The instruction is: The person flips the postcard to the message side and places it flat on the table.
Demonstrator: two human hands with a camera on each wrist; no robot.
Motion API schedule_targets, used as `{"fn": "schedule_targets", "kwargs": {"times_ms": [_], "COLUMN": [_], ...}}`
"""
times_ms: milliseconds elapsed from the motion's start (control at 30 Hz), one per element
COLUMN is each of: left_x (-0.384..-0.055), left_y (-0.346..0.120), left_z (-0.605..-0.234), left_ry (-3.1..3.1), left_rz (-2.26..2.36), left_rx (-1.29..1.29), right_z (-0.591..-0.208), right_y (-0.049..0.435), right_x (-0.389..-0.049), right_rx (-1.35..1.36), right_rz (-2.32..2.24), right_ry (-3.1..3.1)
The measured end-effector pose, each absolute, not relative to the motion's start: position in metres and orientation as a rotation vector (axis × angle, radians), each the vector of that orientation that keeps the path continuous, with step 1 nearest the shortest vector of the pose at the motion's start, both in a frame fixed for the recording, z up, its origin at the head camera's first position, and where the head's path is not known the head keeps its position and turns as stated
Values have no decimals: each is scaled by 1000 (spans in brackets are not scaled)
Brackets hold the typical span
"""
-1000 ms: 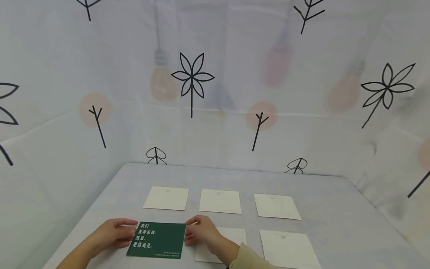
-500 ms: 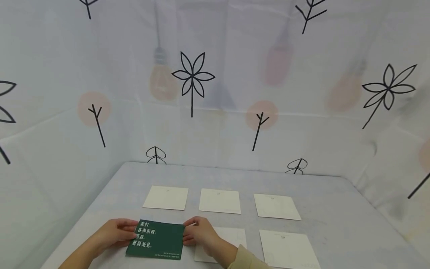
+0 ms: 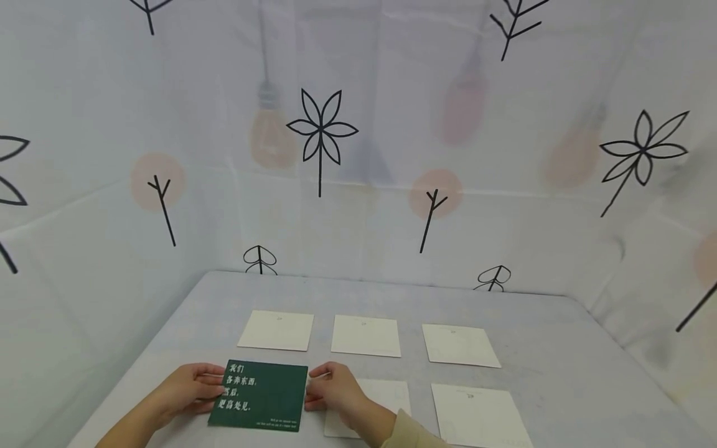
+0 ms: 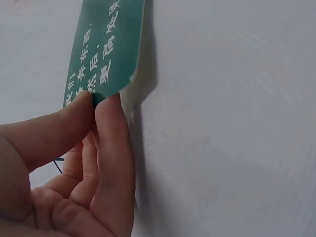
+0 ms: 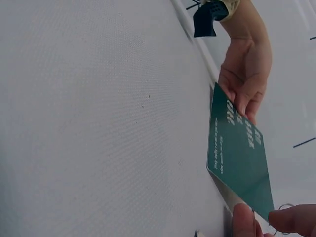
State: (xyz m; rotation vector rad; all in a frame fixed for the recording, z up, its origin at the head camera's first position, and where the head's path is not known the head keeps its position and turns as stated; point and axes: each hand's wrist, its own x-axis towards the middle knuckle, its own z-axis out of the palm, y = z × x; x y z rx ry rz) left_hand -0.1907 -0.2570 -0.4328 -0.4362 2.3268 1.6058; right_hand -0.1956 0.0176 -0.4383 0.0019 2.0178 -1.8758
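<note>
A green postcard (image 3: 274, 401) with white Chinese characters lies between my two hands in the head view. My left hand (image 3: 187, 392) pinches its left side, thumb on the printed face and a finger behind, as the left wrist view also shows on the card (image 4: 113, 44). At the opposite edge, the thumb and a finger of my right hand (image 3: 338, 392) hold the card's corner. The right wrist view shows the card (image 5: 237, 153) tilted, with a pale underside and a gap of shadow over the cloth.
Three cream cards, at the left (image 3: 276, 330), middle (image 3: 366, 336) and right (image 3: 461, 345), form a far row. Nearer lie another cream card (image 3: 386, 404), partly behind my right hand, and one more (image 3: 480, 414) to its right. A patterned cloth (image 3: 358, 230) hangs behind the table (image 3: 560, 348).
My left hand's fingers now overlap the green card's left edge. The card's far edge has risen and shifted slightly left, while the cream cards keep their places.
</note>
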Motion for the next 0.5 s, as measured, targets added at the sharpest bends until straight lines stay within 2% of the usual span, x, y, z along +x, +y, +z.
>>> {"fn": "schedule_targets", "kwargs": {"times_ms": [500], "left_x": [-190], "left_y": [-264], "left_z": [-433], "left_ry": [2334], "left_rz": [1643], "left_rx": [-366], "right_z": [-434], "right_y": [16], "right_x": [-201], "right_rx": [-22], "right_rz": [-1829], "right_ry": [2106]}}
